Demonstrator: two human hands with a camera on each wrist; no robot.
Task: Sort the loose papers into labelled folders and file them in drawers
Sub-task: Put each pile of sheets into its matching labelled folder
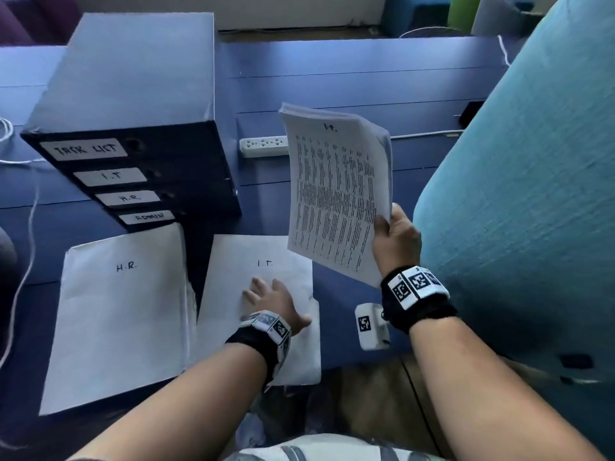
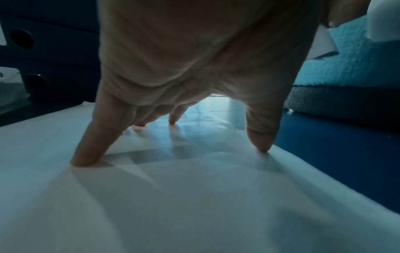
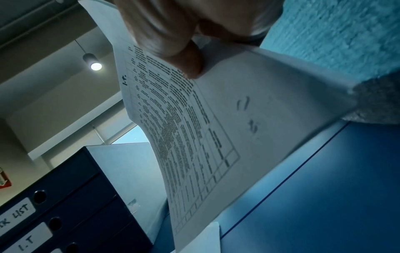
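Note:
My right hand (image 1: 394,232) pinches the lower right corner of a sheaf of printed papers (image 1: 336,191) marked "I.T." and holds it up above the blue table; its thumb (image 3: 186,58) lies on the top sheet (image 3: 194,137). My left hand (image 1: 273,301) rests with spread, straight fingers on the white folder labelled "I.T." (image 1: 233,281); the fingertips (image 2: 86,159) press its cover (image 2: 194,196). A white folder labelled "H.R." (image 1: 119,314) lies to the left. Behind them stands a dark drawer box (image 1: 133,111) with labels TASK LIST, I.T, H.R. and ADMIN.
A teal padded chair back (image 1: 519,194) stands close on the right. A white power strip (image 1: 263,146) lies behind the papers, and white cables (image 1: 23,254) trail at the left. A small white tagged device (image 1: 371,326) sits near the table's front edge.

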